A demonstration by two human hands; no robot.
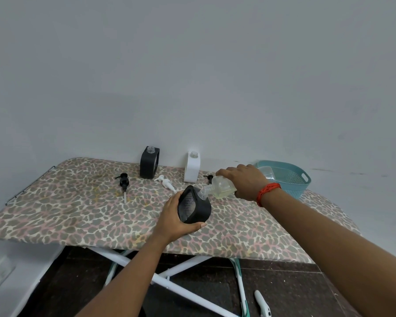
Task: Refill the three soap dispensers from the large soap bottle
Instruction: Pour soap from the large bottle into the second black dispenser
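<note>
Soap bottle (224, 188), gripped in your right hand (245, 181), tips so its neck — seemingly touching — feeds the black dispenser (198, 210) your left hand (174, 221) clasps tilted.

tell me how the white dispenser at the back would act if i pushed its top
The white dispenser stands tall and narrow on the cloth-covered board, so it would probably tip rather than slide. Its boxy body looks rigid. With its neck open, any soap inside could spill.
</note>
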